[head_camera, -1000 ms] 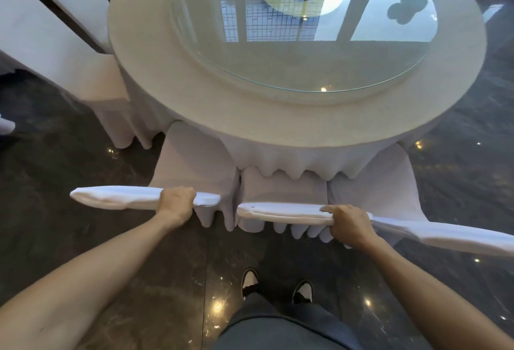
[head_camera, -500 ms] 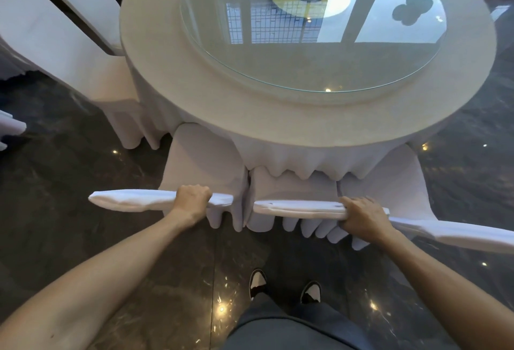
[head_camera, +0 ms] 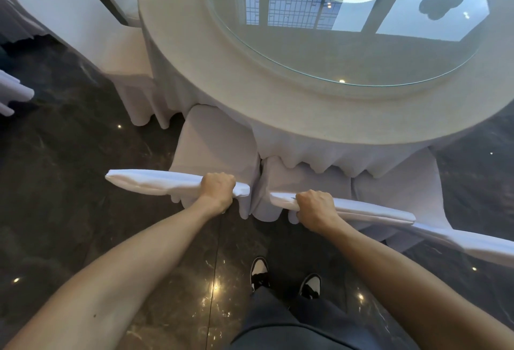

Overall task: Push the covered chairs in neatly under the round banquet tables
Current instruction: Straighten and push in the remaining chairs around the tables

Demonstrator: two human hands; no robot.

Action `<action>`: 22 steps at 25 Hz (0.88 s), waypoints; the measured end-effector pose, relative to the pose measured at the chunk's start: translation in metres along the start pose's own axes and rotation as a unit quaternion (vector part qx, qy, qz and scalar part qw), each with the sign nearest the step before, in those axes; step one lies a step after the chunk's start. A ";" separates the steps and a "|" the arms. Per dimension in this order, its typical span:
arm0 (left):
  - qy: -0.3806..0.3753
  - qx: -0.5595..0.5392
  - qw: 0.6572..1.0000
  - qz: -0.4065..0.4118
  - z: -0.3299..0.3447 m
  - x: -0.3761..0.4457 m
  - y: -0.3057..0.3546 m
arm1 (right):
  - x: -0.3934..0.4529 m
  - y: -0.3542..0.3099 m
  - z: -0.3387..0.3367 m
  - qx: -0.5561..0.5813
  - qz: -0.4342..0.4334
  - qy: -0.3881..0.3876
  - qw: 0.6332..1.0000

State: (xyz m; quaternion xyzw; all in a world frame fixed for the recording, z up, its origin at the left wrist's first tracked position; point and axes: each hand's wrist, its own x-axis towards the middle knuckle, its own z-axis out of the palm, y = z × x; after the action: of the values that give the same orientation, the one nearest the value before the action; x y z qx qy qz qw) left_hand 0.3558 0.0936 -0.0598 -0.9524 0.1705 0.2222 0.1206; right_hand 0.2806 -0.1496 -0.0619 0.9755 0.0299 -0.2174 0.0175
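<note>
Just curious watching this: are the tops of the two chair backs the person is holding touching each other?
Apart. The head view shows a gap between the left chair back and the right chair back.

Left hand (head_camera: 217, 191) and right hand (head_camera: 315, 212) closer together, chair backs nearer the table (head_camera: 194, 52), seats further under

The floor (head_camera: 83, 196) is dark polished marble with pale veining, dotted with small bright glints of ceiling lights. A thin seam (head_camera: 214, 280) runs across it between slabs. At the far left edge hangs white draped cloth (head_camera: 14, 16) in soft, even light.
</note>
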 end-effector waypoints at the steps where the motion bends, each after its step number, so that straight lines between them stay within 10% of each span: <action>1: 0.002 -0.001 1.000 0.008 0.000 0.000 -0.001 | 0.002 0.000 -0.001 0.005 -0.003 0.003 1.000; 22: 0.042 -0.040 0.998 0.010 0.015 -0.007 -0.005 | 0.008 0.002 0.002 0.009 -0.004 0.031 0.999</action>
State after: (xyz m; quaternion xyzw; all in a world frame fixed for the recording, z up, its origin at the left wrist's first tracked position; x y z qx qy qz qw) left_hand 0.3461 0.1048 -0.0692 -0.9632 0.1756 0.1901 0.0730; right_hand 0.2867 -0.1515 -0.0671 0.9817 0.0325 -0.1874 0.0072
